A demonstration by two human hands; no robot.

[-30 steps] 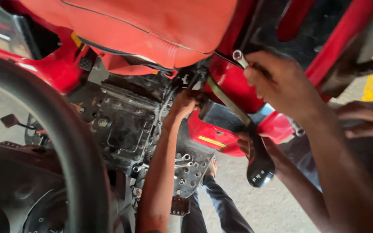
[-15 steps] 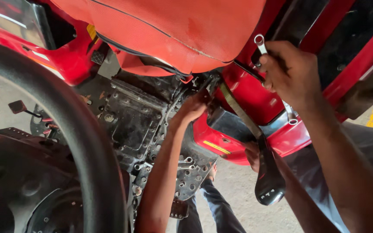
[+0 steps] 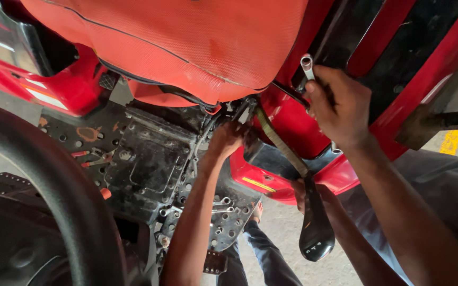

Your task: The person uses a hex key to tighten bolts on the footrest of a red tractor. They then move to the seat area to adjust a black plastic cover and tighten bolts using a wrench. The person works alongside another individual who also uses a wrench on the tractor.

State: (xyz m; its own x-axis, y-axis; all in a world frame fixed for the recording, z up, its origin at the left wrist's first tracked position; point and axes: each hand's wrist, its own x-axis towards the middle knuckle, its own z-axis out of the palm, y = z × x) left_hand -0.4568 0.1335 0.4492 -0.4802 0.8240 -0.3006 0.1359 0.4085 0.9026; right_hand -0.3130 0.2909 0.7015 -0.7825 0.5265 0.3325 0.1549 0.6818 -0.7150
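Head view looks down into the underside of a red tractor, beneath its orange-red seat (image 3: 186, 47). Right hand (image 3: 337, 108) is fisted tight around a metal wrench (image 3: 307, 66); only the ring end shows above the knuckles, against the dark panel between the red body parts. Grip sits high on the shank, probably because the space there is narrow. Left hand (image 3: 229, 139) reaches up with the forearm nearly vertical, fingers curled in at the dark joint just under the seat edge, beside the top of the gear lever (image 3: 284, 148). Whether it pinches a bolt or only steadies a part cannot be told; the fingertips are hidden in shadow.

Lever runs down and to the right, ending in a black knob (image 3: 316, 235). Another person's hand (image 3: 314, 193) lies on the lever just above the knob, apparently holding it aside. Below the left forearm lies a perforated metal footplate (image 3: 229, 222), with loose spanners (image 3: 221, 204) resting on it, within reach. Black steering wheel (image 3: 54, 185) arcs across the lower left. Someone's legs in dark trousers (image 3: 263, 254) stand on the concrete floor (image 3: 287, 228) underneath
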